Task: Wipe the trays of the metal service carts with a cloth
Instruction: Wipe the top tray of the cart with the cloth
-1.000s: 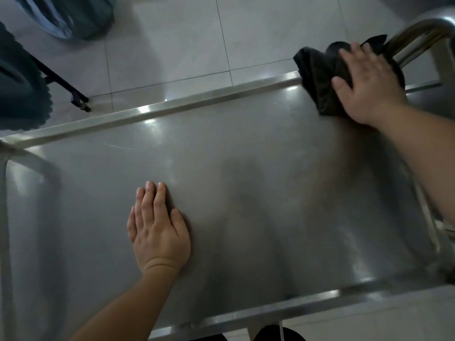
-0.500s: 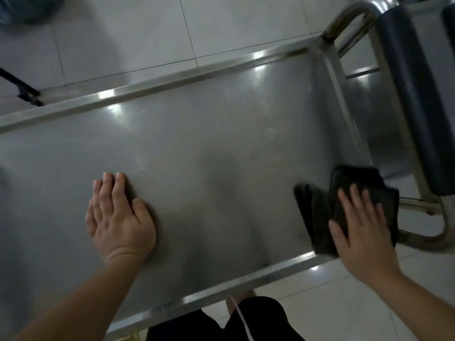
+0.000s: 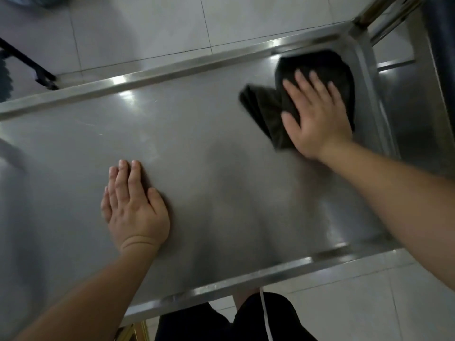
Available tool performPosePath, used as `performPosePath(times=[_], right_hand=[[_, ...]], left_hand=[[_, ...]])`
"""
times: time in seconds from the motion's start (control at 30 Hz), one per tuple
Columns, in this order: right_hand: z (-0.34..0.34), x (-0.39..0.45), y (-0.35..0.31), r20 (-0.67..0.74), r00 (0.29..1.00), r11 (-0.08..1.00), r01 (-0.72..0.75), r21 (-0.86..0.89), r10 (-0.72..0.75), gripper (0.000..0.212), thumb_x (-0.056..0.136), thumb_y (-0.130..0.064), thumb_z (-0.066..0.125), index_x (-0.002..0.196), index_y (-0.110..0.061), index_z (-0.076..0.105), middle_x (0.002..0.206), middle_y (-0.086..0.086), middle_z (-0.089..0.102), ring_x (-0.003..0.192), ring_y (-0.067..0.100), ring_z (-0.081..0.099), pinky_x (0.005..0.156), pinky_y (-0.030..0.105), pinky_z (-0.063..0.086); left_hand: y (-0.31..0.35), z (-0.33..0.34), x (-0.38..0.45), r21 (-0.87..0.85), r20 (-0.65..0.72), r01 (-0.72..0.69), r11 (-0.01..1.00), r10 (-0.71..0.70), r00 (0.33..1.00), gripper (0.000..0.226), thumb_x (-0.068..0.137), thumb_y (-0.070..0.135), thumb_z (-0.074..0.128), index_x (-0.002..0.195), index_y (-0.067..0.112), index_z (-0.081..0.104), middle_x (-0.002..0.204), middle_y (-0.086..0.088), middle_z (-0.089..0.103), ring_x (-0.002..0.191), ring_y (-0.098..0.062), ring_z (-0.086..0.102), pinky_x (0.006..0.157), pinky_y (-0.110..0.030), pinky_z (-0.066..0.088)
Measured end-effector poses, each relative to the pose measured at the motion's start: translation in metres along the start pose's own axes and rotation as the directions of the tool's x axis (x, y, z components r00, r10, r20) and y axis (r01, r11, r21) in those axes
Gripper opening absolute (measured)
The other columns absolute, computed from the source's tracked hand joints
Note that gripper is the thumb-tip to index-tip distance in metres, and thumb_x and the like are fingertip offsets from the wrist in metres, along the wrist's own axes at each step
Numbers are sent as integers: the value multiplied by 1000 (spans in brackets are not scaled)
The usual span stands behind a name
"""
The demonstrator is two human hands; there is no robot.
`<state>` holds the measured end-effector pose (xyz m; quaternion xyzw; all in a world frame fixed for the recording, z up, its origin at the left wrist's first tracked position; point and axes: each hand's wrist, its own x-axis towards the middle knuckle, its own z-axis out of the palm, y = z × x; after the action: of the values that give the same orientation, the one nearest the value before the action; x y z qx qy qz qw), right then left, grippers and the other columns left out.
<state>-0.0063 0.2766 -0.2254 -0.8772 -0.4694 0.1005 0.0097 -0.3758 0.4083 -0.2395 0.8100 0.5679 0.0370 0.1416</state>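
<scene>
The top tray (image 3: 197, 143) of a stainless steel service cart fills most of the view, with a raised rim on all sides. A dark, crumpled cloth (image 3: 266, 112) lies near the tray's far right corner. My right hand (image 3: 317, 114) presses flat on the cloth, fingers spread and pointing away from me. My left hand (image 3: 134, 205) rests palm down on the bare tray at the centre left, fingers together, holding nothing.
The cart's tubular handle frame (image 3: 384, 18) rises at the far right corner beside a dark padded bar (image 3: 443, 45). A lower metal shelf (image 3: 413, 119) shows to the right. White floor tiles (image 3: 147, 28) surround the cart. A black stand leg (image 3: 29, 67) sits at the far left.
My right hand has slid the cloth from the tray's near right edge up toward the far right corner. My left hand has stayed flat in the same spot.
</scene>
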Motion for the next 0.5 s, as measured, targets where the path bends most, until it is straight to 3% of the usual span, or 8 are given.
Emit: performPosePath(times=[0.13,0.27,0.37,0.5], right_hand=[[-9,83,-22,-20,998,998,-59,25,60,74,101,-60,17,168,-29,13,177,-4,6,162,21,2,130,49,3],[-9,82,-25,-8,998,997,-58,56,59,74,102,-61,15,168,-28,10,177,-4,4,162,21,0,131,49,2],[-1,27,-25,8,1000,999,-14,43,14,74,103,-60,22,168,-25,16,176,-3,11,162,22,7,130,49,6],[19,-116,-38,13,999,998,40,38,-40,73,103,-52,37,166,-18,27,174,2,22,161,27,16,128,55,17]], left_hand=[[3,0,0,-4,1,2,1000,-2,1000,67,98,36,39,164,25,32,174,0,24,162,-18,13,130,-39,6],[4,-2,-1,2,11,14,1000,-14,1000,66,99,36,39,164,26,31,175,2,23,162,-17,12,130,-39,6],[4,-2,-1,-1,14,14,1000,-14,1000,66,99,37,38,164,27,31,175,2,22,162,-16,11,131,-40,6],[4,-2,-2,-3,11,15,1000,-15,1000,66,99,37,38,163,27,30,175,3,23,162,-16,11,131,-40,6]])
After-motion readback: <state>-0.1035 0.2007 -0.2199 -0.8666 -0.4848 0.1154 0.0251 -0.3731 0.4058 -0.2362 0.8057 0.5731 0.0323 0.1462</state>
